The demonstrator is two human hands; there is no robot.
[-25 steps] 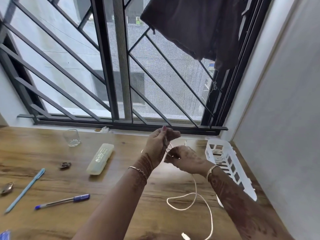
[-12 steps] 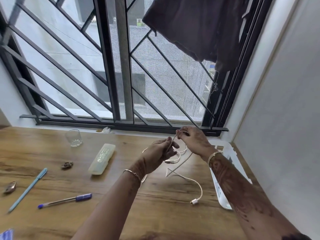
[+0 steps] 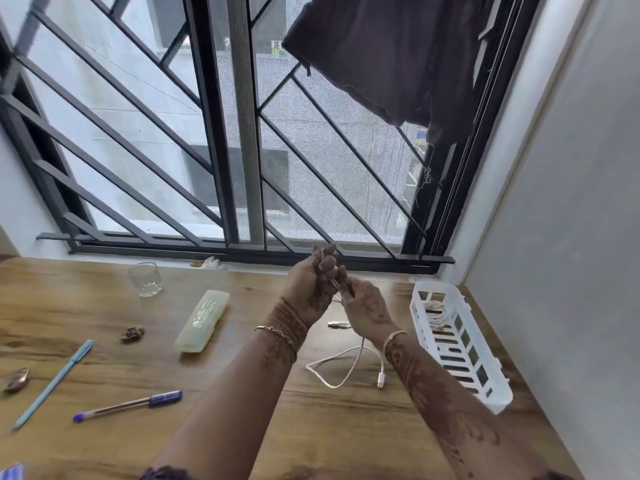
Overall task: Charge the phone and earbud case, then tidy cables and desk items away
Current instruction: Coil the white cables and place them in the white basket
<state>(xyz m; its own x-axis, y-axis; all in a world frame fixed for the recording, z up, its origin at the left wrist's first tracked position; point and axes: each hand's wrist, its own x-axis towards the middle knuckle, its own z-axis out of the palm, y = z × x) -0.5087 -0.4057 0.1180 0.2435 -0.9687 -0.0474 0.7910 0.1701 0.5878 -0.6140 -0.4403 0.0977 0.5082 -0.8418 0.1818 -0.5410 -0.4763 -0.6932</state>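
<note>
Centre frame, the left hand (image 3: 311,289) and right hand (image 3: 369,311) pinch the white cable (image 3: 350,362); light, limp, springy, I'd say, best gripped across its loops.

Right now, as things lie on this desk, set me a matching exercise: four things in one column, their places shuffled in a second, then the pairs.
Things:
1. white cable
2. glass
3. white basket
4. light blue pen

Places:
A. upright near the window
B. beside the right wall
C. lying flat at the desk's far left
D. held up between the left hand and right hand, the rest trailing on the desk

Pairs: 1-D, 2-A, 3-B, 4-C
</note>
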